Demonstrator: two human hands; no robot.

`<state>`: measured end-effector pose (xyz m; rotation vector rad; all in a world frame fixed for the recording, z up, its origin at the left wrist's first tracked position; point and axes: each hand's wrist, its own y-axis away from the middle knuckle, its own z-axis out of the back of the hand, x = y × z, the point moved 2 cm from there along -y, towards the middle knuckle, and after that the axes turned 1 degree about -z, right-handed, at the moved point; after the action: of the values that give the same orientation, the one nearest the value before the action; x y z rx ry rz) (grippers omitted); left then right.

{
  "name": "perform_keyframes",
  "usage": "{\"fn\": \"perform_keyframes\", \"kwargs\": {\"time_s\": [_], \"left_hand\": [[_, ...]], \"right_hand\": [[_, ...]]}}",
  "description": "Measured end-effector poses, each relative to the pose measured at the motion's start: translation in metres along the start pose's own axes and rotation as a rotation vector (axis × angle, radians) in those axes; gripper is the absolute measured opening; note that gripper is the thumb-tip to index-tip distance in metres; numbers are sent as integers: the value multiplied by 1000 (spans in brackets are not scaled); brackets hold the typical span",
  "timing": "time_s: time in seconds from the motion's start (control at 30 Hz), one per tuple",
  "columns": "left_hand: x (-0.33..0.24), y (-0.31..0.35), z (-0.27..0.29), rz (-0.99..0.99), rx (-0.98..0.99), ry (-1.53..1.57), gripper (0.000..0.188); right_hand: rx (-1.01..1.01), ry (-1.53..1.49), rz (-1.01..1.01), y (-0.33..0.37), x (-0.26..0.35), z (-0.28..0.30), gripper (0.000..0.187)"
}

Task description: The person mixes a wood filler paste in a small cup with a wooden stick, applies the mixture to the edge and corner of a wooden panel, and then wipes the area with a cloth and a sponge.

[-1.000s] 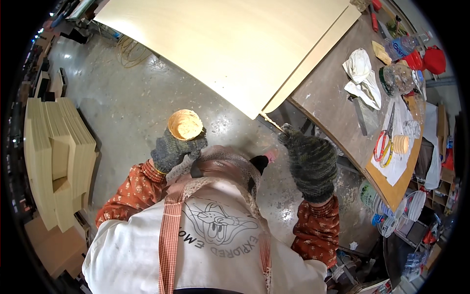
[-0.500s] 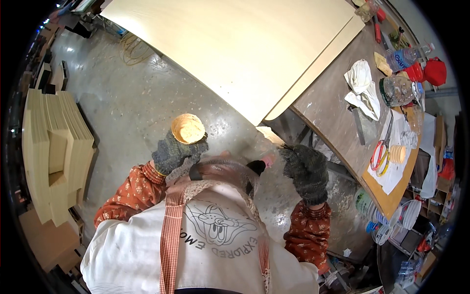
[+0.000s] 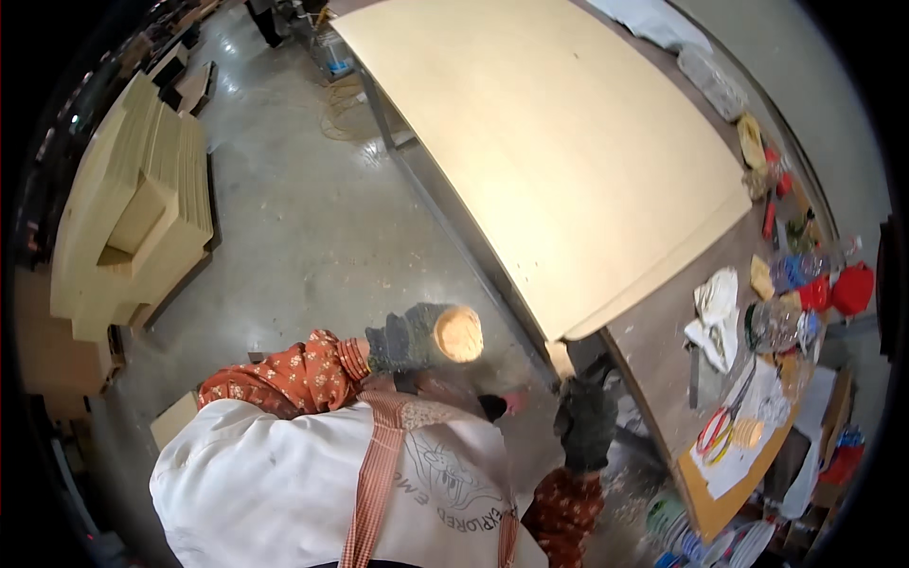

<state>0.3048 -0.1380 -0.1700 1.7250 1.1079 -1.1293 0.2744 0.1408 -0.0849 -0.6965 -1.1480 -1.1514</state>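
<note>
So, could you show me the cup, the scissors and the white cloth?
Cup point(image 3: 477, 329): head view, on the inner wall at its right side.
Scissors point(image 3: 732, 408): head view, where blades meet handles.
White cloth point(image 3: 717, 297): head view, on its upper part.

Left forearm point(image 3: 284, 377) crosswise before the torso point(image 3: 275, 483), elbow bent; left hand point(image 3: 407, 339) dark-gloved, curled in a grip. Right forearm point(image 3: 565, 516) low, angled forward; right hand point(image 3: 585, 423) likewise gloved, gripping — fingers bunched, tips hard to make out.
</note>
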Motion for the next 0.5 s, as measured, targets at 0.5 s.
{"fn": "perform_keyframes", "kwargs": {"time_s": [0.5], "left_hand": [[-118,9,-27,-244,44,-758,40]], "right_hand": [[93,597,505,16,78,0,11]]}}
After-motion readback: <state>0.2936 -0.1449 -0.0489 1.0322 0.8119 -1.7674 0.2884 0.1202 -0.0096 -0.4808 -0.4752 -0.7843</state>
